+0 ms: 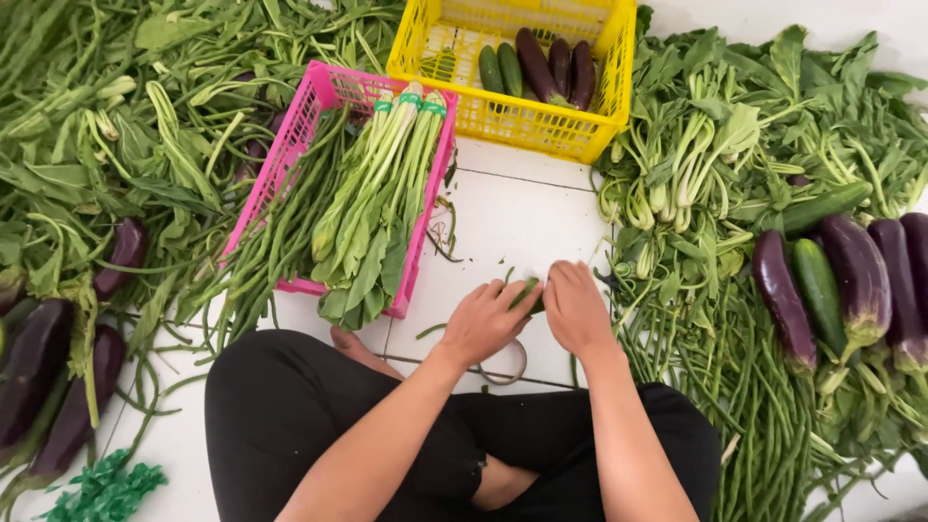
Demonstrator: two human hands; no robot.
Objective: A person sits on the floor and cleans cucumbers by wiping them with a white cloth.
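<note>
My left hand [483, 317] and my right hand [575, 307] meet over the white floor, both closed on a small green vegetable piece [529, 293] held between them. I sit cross-legged in black trousers. A roll of tape [507, 367] lies on the floor just under my left wrist. A pink crate [307, 106] ahead on the left holds tied bundles of leafy greens [377, 193] and long beans [290, 222].
A yellow crate [512, 121] at the back holds cucumbers [501, 70] and eggplants [551, 66]. Piles of leafy greens, long beans [744, 387], eggplants [855, 275] and a cucumber [817, 280] lie to the right. More greens and eggplants [39, 358] lie left, with green ties [101, 493].
</note>
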